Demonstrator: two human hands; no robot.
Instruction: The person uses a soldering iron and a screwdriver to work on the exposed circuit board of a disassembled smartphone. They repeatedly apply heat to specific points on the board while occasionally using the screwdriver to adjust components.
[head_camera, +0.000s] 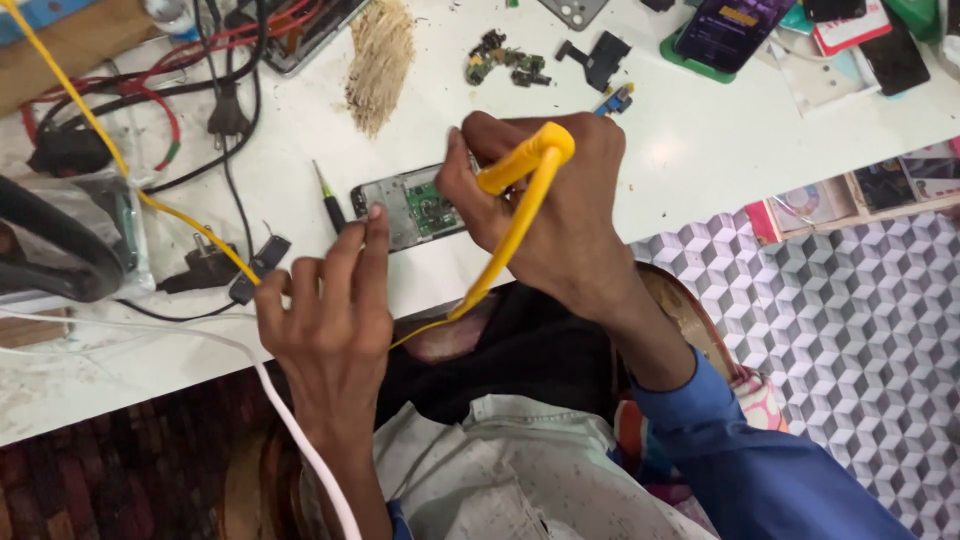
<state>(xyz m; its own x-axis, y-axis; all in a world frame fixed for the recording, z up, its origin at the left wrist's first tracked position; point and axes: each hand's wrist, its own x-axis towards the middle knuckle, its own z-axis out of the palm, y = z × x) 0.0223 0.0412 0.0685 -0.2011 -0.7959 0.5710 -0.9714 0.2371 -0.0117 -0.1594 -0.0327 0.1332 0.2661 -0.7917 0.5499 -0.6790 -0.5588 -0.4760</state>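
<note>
The work in hand is on an opened phone (410, 205) lying flat on the white bench (700, 150), near its front edge, with the green circuit board exposed. The right hand (545, 205) is closed around a yellow soldering iron (525, 165), holding it pen-fashion; the fingers are wrapped tight on the handle and the tip end is hidden behind the knuckles, so contact with the board cannot be confirmed. The yellow cable (500, 260) trails back over the wrist and away across the bench. The left hand (330, 300) is loosely extended, fingers together, with the fingertips (375, 215) resting on the phone's near left corner to steady it; it grips nothing.

In the inspector's judgement, good practice here calls for firm downward pressure from the left fingertips so the phone cannot slide, a braced right wrist, and the cable kept clear of the board. A small screwdriver (328, 195) lies just beside the phone's left end.
</note>
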